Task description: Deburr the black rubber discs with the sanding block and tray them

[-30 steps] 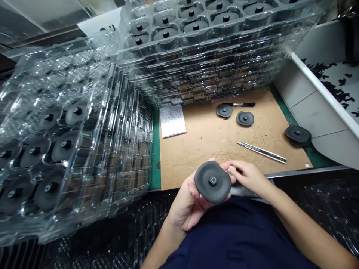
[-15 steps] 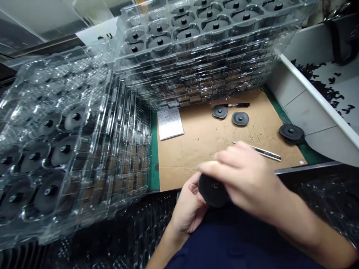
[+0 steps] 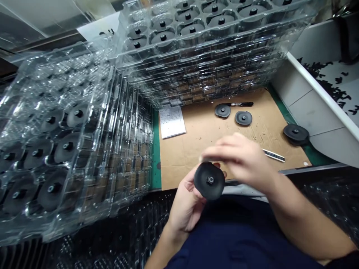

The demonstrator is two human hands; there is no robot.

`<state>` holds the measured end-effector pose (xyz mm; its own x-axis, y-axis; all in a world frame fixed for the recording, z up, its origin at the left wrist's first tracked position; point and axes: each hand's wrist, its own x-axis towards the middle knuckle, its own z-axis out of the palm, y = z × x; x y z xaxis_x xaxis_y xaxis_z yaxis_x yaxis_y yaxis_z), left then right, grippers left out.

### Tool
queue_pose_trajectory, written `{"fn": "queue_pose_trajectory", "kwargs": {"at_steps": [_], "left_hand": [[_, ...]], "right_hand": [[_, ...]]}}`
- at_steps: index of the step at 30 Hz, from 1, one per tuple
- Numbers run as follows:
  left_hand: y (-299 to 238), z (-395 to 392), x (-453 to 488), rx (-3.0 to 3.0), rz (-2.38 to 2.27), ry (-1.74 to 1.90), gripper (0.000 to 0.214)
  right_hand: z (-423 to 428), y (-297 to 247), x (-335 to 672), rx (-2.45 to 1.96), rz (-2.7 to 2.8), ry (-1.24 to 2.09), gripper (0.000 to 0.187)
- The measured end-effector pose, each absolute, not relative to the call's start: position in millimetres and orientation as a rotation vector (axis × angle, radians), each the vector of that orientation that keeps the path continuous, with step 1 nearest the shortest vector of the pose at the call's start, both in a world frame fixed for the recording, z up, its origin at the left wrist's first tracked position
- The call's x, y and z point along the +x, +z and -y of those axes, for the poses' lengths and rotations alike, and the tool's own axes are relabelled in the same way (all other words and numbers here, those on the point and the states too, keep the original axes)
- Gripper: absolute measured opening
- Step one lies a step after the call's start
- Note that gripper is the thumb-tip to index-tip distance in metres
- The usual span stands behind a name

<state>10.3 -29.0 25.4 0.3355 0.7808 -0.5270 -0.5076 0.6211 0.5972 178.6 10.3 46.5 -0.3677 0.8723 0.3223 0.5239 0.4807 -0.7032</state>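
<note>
The person's left hand (image 3: 186, 198) is cradling a black moulded disc (image 3: 209, 181) palm-up, with the fingers curling around its edge and the thumb hidden behind it. The disc is tilting toward the camera, just in front of the person's navy shirt (image 3: 224, 239) and near the edge of the work surface, with its short central stud facing up. The right hand (image 3: 238, 157) is holding nothing. It is hanging half open and slightly blurred just beyond the disc, its fingers (image 3: 221, 149) curving loosely toward the far edge. I cannot tell whether they are touching it.

A sheet of brown cardboard (image 3: 196, 160) is lying on a green cutting mat (image 3: 155, 160) in front of the person. Toward the far side, two smaller black discs (image 3: 222, 110) (image 3: 243, 117) are resting on the cardboard, the first just below a black marker (image 3: 238, 104). A third black disc (image 3: 295, 133) is sitting farther right, at the cardboard's edge. A white printed sheet (image 3: 172, 121) is lying at the far left corner, while a steel-bladed tool (image 3: 274, 155) is showing from behind the right hand. Stacked clear plastic trays (image 3: 75, 116) holding rows of black discs are towering along the left and far sides, and a white-rimmed bin (image 3: 322, 80) of black scraps is standing to the right
</note>
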Motion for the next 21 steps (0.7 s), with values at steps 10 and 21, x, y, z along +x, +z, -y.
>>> {"fn": "queue_pose_trajectory", "kwargs": {"at_steps": [10,21], "left_hand": [[14.0,24.6,-2.5,0.149,-0.650,0.854,0.053],[17.8,20.8,4.4,0.189,-0.829,0.871,0.049]], "right_hand": [[20.8,-64.3,199.9,-1.686,1.737,1.054,0.023],[18.1,59.5,147.1,-1.122,1.934,0.619,0.027]]}}
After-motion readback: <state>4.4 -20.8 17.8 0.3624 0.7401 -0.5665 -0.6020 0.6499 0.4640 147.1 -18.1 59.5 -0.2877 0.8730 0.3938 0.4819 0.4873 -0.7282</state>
